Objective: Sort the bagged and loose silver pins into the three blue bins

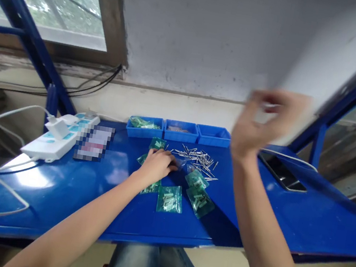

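- We see the right hand (pixel 260 129) raised before the pale wall (pixel 193 40), badly blurred; thumb and fingers curve into a ring, and we cannot tell whether its grip holds anything.
- The left hand (pixel 158 165) rests low over the counter (pixel 84 202), fingers bent down; its fingertips merge with a dark, glossy patch, so we cannot tell whether its grip is closed on something.
- This hand and its wrist partly cover several green packets (pixel 170 199), which lie around it on the blue counter; two touch each other on the right.
- The packets look small, flat and see-through, with pale, rod-shaped pieces inside, too small for us to identify.
- Beyond them, thin silvery metal pins (pixel 199 157) lie scattered before three blue bins (pixel 143 134).
- Pixelation masks a flat object (pixel 94 143) beside the white power strip (pixel 60 143).
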The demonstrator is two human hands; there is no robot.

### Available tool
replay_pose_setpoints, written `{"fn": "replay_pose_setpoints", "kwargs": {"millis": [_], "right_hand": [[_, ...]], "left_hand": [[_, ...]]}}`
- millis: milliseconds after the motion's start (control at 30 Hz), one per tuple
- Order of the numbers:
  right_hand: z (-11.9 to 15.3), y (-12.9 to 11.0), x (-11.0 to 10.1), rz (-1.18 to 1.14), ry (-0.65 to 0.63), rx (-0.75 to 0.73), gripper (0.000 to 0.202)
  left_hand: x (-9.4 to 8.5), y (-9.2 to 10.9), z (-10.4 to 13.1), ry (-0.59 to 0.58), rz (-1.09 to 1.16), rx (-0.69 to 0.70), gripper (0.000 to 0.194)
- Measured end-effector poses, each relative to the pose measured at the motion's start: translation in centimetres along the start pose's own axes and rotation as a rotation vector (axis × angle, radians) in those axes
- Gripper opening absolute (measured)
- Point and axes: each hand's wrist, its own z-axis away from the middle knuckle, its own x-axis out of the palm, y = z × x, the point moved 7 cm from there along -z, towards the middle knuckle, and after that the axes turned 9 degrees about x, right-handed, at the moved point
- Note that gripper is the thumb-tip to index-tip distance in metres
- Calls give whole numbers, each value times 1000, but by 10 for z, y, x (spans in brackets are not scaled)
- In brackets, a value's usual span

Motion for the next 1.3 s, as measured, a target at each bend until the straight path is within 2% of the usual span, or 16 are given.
{"fn": "replay_pose_setpoints", "kwargs": {"millis": [67,133,167,233,367,500,600,700,733,767,800,833,933,1000,1133,1300], "right_hand": [[28,12,54,162,-567,6,22],[90,30,90,273,-1164,-11,39],[117,37,95,293,-1327,-8,45],[157,41,94,262,-1459,-60,43],[188,31,86,224,-1409,-205,21],[155,27,79,147,-1177,-147,20],[82,31,42,2,-652,69,23],[21,28,-21,-77,57,130,23],[11,24,-33,-100,202,117,26],[5,20,-34,-102,237,88,28],[4,17,-27,-84,182,62,30],[7,15,-10,-42,32,33,30],[68,26,62,167,-778,-19,25],[119,44,82,286,-1102,49,26],[171,47,80,161,-1305,15,27],[183,43,75,61,-1477,-38,21]], "left_hand": [[-3,1,-2,23,-26,1,19],[-4,-1,-2,38,-30,-16,21],[-4,-1,-2,41,-24,-20,21],[-2,-2,-2,40,-10,-19,19],[0,0,0,60,5,-20,15],[-12,1,2,182,45,-86,16],[-19,10,0,255,122,-21,27],[-7,32,-5,134,130,226,37],[0,38,-5,64,116,292,41],[7,42,-5,0,101,328,42],[13,43,-5,-52,89,337,42],[16,42,-5,-83,80,323,38],[13,33,-5,-77,48,215,25],[6,25,-4,-48,26,144,25],[0,21,-2,-34,-28,90,19],[-3,33,-3,-27,-131,148,14]]}}
